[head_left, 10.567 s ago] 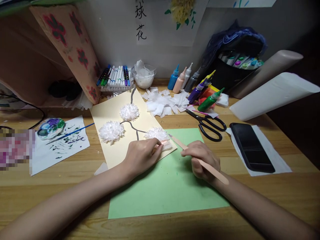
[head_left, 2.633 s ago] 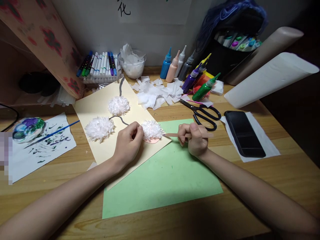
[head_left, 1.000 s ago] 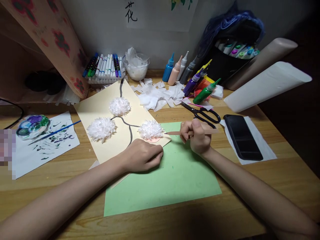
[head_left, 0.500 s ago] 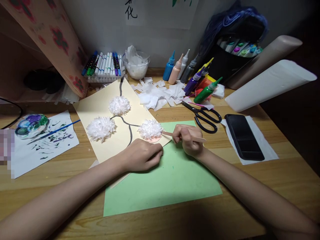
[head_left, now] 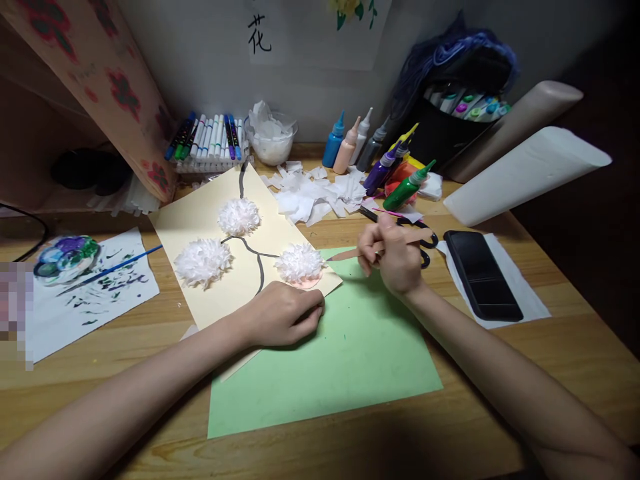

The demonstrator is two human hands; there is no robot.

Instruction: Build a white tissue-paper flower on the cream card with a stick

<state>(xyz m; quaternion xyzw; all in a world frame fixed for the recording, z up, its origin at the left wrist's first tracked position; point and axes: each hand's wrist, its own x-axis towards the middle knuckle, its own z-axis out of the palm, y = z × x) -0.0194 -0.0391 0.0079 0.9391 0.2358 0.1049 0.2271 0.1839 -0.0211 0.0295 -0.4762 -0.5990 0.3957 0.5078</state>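
Note:
My right hand [head_left: 393, 257] grips a thin wooden craft stick [head_left: 345, 254]. Its tip points left, just beside the rightmost white ruffled paper flower [head_left: 300, 263]. Below that flower's petals a patch of peach paint [head_left: 310, 280] shows. My left hand [head_left: 285, 313] rests, fingers curled, on the lower right part of the cream paper [head_left: 190, 207], with nothing visible in it. Two more white paper flowers, an upper one [head_left: 239, 216] and a left one [head_left: 203, 262], sit by dark painted stems. Under the cream sheet lies a green sheet [head_left: 325, 393].
Black scissors [head_left: 425, 259] lie partly behind my right hand. A phone [head_left: 483, 273] is on the right. Behind are paper scraps [head_left: 313, 193], paint bottles such as a green one [head_left: 405, 190], and markers [head_left: 210, 137]. A paint palette [head_left: 67, 257] and blue paintbrush [head_left: 125, 260] lie left.
My right hand has moved right and slightly up with the craft stick, drawing its tip off the flower's edge and covering part of the scissors. My left hand stays in place.

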